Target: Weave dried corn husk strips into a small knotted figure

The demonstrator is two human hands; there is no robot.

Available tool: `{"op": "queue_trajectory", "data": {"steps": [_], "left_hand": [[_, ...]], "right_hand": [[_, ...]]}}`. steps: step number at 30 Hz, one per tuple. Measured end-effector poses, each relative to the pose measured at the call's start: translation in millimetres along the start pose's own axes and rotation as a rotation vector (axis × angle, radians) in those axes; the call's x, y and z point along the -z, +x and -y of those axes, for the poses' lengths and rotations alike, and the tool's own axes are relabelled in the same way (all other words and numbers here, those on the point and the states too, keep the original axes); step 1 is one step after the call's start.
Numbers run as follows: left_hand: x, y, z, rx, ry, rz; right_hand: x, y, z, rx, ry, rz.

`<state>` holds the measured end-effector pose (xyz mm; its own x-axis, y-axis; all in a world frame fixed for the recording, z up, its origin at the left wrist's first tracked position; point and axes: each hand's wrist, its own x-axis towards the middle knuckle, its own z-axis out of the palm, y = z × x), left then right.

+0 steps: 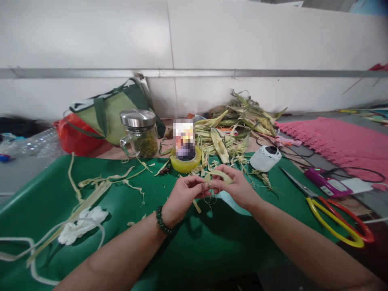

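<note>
over the green mat point(200, 250), left hand point(185, 197) and right hand point(235, 186) both pinch a pale husk strip point(223, 175).

Observed at left rear: handled glass mug point(142, 139), steel-lidded, upright, dark plant matter point(147, 146) inside. Behind it, two-tone green tote bag point(117, 121), tilted, partly covering red plastic bag point(71, 136). Near left: crumpled white tissue point(80, 228), crossed by white cord point(15, 239). Far right: pink fringed cloth point(336, 141); nearer, purple electronic device point(325, 182). Backdrop: white panelled wall point(85, 36).

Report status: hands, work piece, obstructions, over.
Left hand and right hand together, pinching a pale curled strip. Yellow tape roll close beyond them. Scissors lying off to the right, apart from both.
</note>
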<state>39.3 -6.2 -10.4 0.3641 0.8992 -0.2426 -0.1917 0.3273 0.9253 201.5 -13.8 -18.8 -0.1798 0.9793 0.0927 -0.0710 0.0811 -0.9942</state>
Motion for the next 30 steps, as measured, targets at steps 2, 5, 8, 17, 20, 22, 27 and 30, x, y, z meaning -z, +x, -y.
{"op": "queue_trajectory", "data": {"steps": [2, 5, 8, 17, 20, 22, 27, 30], "left_hand": [[2, 1, 1, 0.029, -0.07, 0.025], [3, 2, 2, 0.054, -0.112, 0.042], [3, 1, 2, 0.04, -0.108, 0.017], [-3, -3, -2, -0.161, 0.077, -0.012], [-2, -2, -1, -0.199, 0.165, -0.021], [-1, -2, 0, -0.216, 0.201, -0.034], [-3, -1, 1, -0.235, 0.163, -0.042], [-4, -2, 0, -0.217, 0.129, -0.028]], "right_hand": [[0, -2, 0, 0.066, -0.08, -0.016], [0, -4, 0, 0.156, -0.21, -0.027], [0, -5, -1, 0.168, -0.295, -0.021], [-1, -4, 5, 0.072, -0.237, -0.031], [-2, -4, 5, 0.019, -0.205, -0.034], [-3, -3, 3, -0.011, -0.175, -0.045], [-3, 0, -5, -0.012, -0.137, -0.057], [-3, 0, -5, 0.0, -0.138, -0.083]]}}
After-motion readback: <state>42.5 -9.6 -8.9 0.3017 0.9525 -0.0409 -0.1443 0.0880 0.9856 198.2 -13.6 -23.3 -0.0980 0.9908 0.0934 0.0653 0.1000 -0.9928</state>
